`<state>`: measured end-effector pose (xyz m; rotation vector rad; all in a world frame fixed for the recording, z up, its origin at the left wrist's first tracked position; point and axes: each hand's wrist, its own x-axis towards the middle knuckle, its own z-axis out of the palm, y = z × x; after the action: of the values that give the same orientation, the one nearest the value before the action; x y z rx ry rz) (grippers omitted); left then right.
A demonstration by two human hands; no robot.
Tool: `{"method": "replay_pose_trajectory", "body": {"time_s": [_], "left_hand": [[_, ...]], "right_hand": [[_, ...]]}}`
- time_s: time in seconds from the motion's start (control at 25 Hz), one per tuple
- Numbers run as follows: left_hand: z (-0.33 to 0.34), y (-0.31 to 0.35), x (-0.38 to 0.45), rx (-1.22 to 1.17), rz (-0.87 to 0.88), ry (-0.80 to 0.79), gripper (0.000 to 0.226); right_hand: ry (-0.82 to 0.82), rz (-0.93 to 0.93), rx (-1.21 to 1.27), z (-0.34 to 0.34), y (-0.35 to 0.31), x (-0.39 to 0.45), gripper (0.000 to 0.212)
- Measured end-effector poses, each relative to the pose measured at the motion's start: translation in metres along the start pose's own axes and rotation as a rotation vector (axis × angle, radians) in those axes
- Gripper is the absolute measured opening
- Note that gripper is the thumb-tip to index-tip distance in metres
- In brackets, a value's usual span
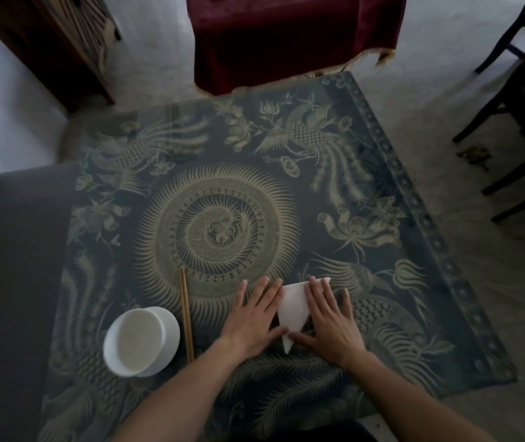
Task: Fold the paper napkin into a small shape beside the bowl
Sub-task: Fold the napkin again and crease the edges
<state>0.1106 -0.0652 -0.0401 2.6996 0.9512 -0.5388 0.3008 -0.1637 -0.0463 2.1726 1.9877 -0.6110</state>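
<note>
A white paper napkin (293, 309) lies folded into a triangle on the patterned table, its point toward me. My left hand (255, 317) rests flat along its left edge, fingers spread, thumb touching the lower tip. My right hand (328, 317) presses flat on the napkin's right side and covers part of it. A white bowl (141, 341) stands to the left, apart from the napkin. A pair of wooden chopsticks (187, 314) lies between bowl and hands.
The glass-topped table (223, 218) carries a dark cloth with gold phoenix patterns. A grey sofa (15, 266) borders the left side. A dark red draped table (286, 36) stands beyond the far edge, and dark chair legs (516, 122) are at the right.
</note>
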Motion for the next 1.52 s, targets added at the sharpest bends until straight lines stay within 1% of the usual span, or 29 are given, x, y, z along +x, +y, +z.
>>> {"method": "replay_pose_trajectory", "body": {"time_s": [0.12, 0.28, 0.48, 0.6, 0.68, 0.76, 0.8, 0.92, 1.0, 1.08, 1.2, 1.32, 1.4, 1.52], "left_hand": [[0.001, -0.002, 0.001, -0.017, 0.006, -0.022, 0.087], [0.001, -0.007, 0.001, -0.003, 0.011, -0.058, 0.105], [0.002, -0.01, 0.001, -0.058, -0.042, -0.081, 0.119], [0.004, -0.011, 0.002, -0.08, -0.085, -0.095, 0.128], [0.003, -0.012, 0.003, -0.096, -0.093, -0.092, 0.131], [-0.003, -0.016, 0.007, -0.155, -0.117, -0.059, 0.124], [-0.008, -0.018, 0.01, -0.182, -0.127, -0.015, 0.114], [-0.024, -0.017, 0.022, -0.233, -0.133, 0.142, 0.069], [-0.032, -0.012, 0.03, -0.295, -0.162, 0.149, 0.055], [-0.036, -0.006, 0.036, -0.305, -0.179, 0.116, 0.049], [-0.037, -0.003, 0.04, -0.264, -0.168, 0.08, 0.049], [-0.04, -0.004, 0.045, -0.37, -0.215, 0.016, 0.052], [-0.041, -0.004, 0.048, -0.416, -0.237, -0.016, 0.044], [-0.04, -0.002, 0.05, -0.419, -0.263, -0.057, 0.029]], "right_hand": [[-0.016, 0.024, 0.04, 0.003, -0.001, 0.0, 0.115], [-0.053, 0.03, 0.067, 0.002, -0.001, -0.001, 0.134], [-0.077, 0.077, 0.1, 0.003, -0.002, -0.001, 0.141], [-0.061, 0.096, 0.119, 0.004, -0.003, 0.0, 0.146], [-0.012, 0.09, 0.154, 0.003, -0.002, -0.002, 0.146], [0.075, 0.107, 0.204, 0.003, 0.001, -0.006, 0.135], [0.11, 0.127, 0.206, 0.003, 0.003, -0.008, 0.124], [0.154, 0.152, 0.174, 0.003, 0.003, -0.01, 0.094], [0.143, 0.138, 0.145, 0.002, 0.003, -0.011, 0.086], [0.116, 0.134, 0.133, 0.001, 0.002, -0.011, 0.083], [0.1, 0.146, 0.141, 0.001, 0.002, -0.012, 0.082], [0.096, 0.149, 0.148, -0.001, 0.002, -0.012, 0.082], [0.095, 0.149, 0.153, -0.002, 0.002, -0.012, 0.081], [0.1, 0.148, 0.165, -0.001, 0.002, -0.013, 0.081]]}}
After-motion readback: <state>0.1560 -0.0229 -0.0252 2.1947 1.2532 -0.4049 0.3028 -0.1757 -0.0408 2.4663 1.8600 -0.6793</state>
